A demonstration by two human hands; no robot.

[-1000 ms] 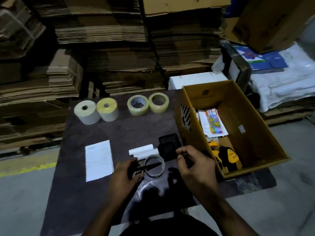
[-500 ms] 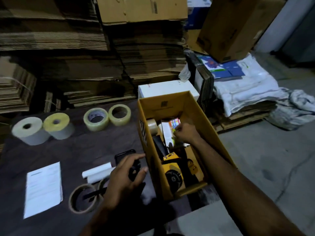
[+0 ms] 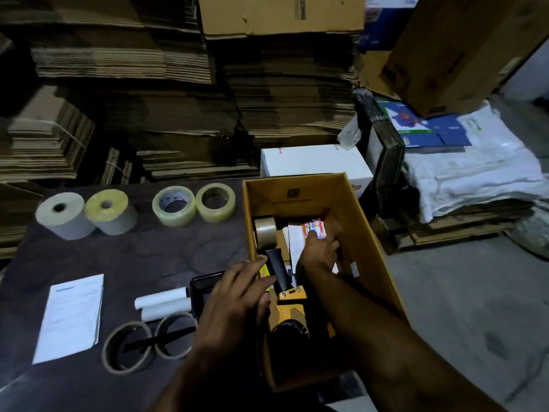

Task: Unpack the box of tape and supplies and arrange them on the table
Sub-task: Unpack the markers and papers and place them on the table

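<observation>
Reaching deep into the open cardboard box (image 3: 365, 233) with the right hand (image 3: 319, 252), fingers curling around a colourful packet (image 3: 313, 228) lying on white paper at the box's far end. Resting the left hand (image 3: 237, 295) on the box's near-left wall, fingers spread apart and draping over the rim, gripping nothing that can be made out. Lying inside the box beside the hands: a yellow tape dispenser (image 3: 289, 304) with a black handle, and a brown tape roll (image 3: 265, 232) standing on edge against the left wall. Sitting on the dark table (image 3: 124, 263) to the left of the box: two label rolls (image 3: 86, 214) touching each other at the far edge, two clear tape rolls (image 3: 193, 206) just beside them, a white sheet (image 3: 69, 315), two small white rolls (image 3: 163, 303), a black device (image 3: 203, 291) partly hidden by the left hand, and two empty tape cores (image 3: 150, 343) with black scissors (image 3: 154, 341) lying across them.
</observation>
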